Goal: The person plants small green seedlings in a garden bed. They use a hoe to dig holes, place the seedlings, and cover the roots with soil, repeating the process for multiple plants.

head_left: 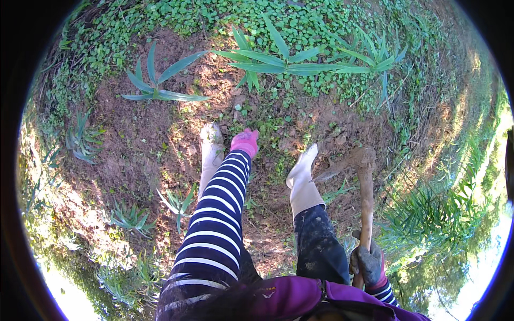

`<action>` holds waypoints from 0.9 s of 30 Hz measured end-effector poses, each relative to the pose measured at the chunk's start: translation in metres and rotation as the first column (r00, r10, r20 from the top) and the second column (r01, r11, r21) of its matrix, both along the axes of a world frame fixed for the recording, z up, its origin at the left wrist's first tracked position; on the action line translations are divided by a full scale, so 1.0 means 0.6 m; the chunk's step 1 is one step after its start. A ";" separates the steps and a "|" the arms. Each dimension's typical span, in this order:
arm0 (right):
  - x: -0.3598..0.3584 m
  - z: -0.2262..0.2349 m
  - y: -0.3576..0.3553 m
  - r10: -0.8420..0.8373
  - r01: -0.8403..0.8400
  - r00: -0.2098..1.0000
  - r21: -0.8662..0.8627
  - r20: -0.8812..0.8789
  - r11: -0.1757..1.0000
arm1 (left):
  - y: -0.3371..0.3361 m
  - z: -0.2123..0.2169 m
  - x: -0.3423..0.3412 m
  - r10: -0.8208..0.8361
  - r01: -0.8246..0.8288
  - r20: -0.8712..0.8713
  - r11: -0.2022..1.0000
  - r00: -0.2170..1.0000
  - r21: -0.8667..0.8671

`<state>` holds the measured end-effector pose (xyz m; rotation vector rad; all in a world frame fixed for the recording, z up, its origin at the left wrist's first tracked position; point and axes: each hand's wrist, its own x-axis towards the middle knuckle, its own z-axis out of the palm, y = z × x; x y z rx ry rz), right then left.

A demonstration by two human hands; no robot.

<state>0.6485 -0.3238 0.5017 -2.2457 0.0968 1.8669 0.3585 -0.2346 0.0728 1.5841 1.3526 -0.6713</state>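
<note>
My left hand (245, 142), in a pink glove, reaches down between my feet to the low weeds (273, 127). Its fingers look curled closed; whatever is inside them is hidden. At my right side, my right hand (368, 263) wears a soiled grey glove with a pink cuff and grips the wooden handle of a hoe (366, 206). The hoe's head (360, 158) is raised at the far end of the handle, its thin blade pointing left toward my right boot.
My pale boots (212, 147) (304, 174) stand apart on reddish-brown soil (128, 125). Long-leaved plants (155, 88) (286, 64) grow ahead, with dense green ground cover (182, 16) behind them. Smaller spiky plants (131, 218) (179, 206) sit at left; leafy growth (439, 214) lies right.
</note>
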 end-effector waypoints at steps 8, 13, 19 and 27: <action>0.051 0.054 -0.061 0.067 -0.077 0.992 0.088 0.105 0.993 | -0.011 0.390 0.073 -0.266 0.213 0.404 0.962 0.875 0.172; 0.113 0.116 -0.097 0.155 -0.211 0.933 0.144 0.323 0.967 | -0.014 0.588 0.080 -0.473 0.230 0.542 0.860 0.695 0.455; 0.041 0.072 0.028 0.138 -0.216 0.960 0.336 0.242 0.917 | -0.042 0.832 -0.416 -0.158 0.056 0.245 0.924 0.956 0.378; -0.139 0.101 0.259 0.502 -0.512 0.855 0.360 0.129 0.780 | -0.462 1.670 -1.103 -0.131 -0.493 -0.969 0.870 -0.210 -0.011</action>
